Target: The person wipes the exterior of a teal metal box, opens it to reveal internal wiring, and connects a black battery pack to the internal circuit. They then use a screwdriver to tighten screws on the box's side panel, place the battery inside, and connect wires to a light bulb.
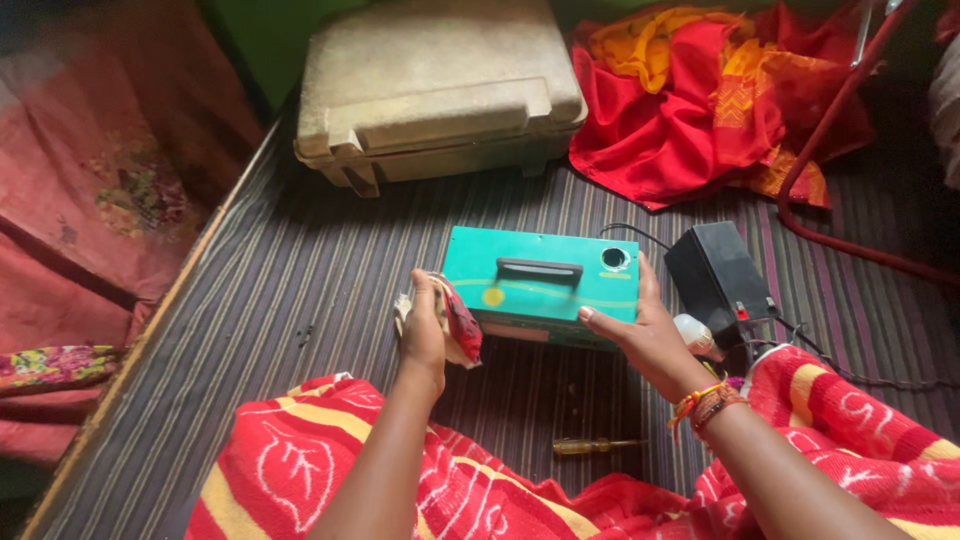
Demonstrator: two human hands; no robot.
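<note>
Green metal box (black handle on top) is gripped at its end by the right hand; the left hand is clamped on a crumpled cloth against it.

I see teal-green box with black handle | red-patterned rag | black battery | grey-striped mat | red-orange cloth | beige case
</note>
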